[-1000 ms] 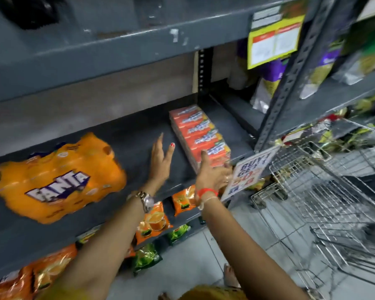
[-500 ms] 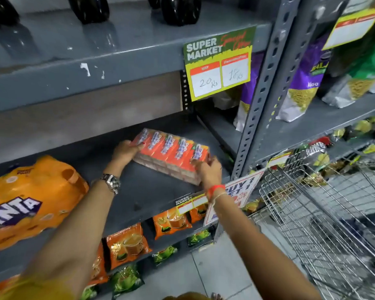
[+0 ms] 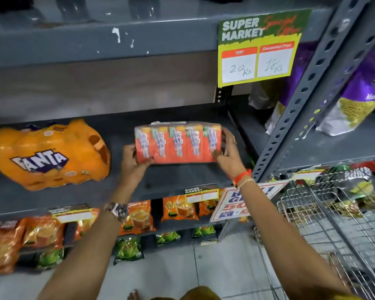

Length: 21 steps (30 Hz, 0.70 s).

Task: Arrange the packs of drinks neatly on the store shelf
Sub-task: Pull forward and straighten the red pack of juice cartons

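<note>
"FANTA" in white letters on the orange pack point(image 3: 49, 153) at left of frame. "SUPER MARKET" on the green-and-yellow sign point(image 3: 259, 47) at upper right, with "20 Rs" handwritten in its left box; right box unclear. "SUPER MARKET" again on the small shelf-edge tag point(image 3: 200, 194) below centre. Carton lettering too blurred.

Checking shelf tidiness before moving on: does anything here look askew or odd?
The orange shrink-wrapped Fanta pack lies tilted, its logo slanting, not squared to the grey metal shelf. The orange juice-carton pack sits level, gripped by both hands.
</note>
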Each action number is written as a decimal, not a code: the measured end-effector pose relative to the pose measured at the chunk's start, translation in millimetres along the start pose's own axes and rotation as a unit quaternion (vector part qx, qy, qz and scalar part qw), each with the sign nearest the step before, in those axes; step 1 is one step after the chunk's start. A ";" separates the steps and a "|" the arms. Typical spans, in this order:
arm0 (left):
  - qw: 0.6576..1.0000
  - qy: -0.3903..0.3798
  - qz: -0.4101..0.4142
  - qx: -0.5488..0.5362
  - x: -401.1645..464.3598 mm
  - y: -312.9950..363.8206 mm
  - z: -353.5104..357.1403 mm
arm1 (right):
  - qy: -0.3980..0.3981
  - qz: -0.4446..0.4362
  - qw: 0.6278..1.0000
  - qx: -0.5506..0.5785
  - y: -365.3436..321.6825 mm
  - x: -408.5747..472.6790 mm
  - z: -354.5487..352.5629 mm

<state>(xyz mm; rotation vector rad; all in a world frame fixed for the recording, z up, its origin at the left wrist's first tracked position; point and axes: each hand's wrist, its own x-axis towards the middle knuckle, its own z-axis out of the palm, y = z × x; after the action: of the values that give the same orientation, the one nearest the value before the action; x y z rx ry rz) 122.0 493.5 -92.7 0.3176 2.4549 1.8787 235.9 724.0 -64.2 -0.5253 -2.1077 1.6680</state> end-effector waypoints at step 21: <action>0.991 0.010 -0.060 -0.123 -80.9 10.9 47.3 | 0.066 0.108 0.973 0.195 0.9 14.9 8.5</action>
<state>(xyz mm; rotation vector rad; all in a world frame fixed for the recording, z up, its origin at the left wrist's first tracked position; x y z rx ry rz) 209.8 526.5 -102.8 0.1376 2.1660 2.1089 218.8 725.0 -65.7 -0.7325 -1.6178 2.0406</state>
